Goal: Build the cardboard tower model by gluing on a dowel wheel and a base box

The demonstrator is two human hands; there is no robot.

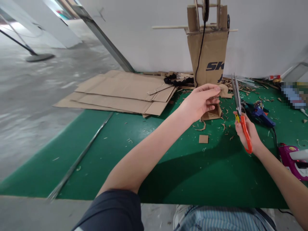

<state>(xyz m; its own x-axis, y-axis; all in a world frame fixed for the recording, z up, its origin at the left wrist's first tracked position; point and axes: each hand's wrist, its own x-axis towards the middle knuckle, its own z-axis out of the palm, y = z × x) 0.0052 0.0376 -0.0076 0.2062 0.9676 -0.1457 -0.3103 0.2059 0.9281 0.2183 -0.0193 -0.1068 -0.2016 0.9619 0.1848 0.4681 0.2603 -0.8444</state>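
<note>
My left hand [199, 102] pinches a small folded cardboard piece [211, 113] between fingers and thumb, above the green mat [173, 173]. A curved cardboard tip [225, 90] shows beyond my fingertips, and I cannot tell whether it belongs to the same piece. My right hand [249, 134] holds orange-handled scissors [240, 110] upright, with the long steel blades pointing away from me and close together. The blades stand just right of the cardboard, apart from it.
Cardboard scraps litter the mat, with a small square [203, 139] near my hands. A blue glue gun [263, 117] and a magenta-and-white tool [290, 160] lie to the right. Flat cardboard sheets [120, 93], a long metal rod [79, 155] and an upright cardboard construction [208, 54] stand around.
</note>
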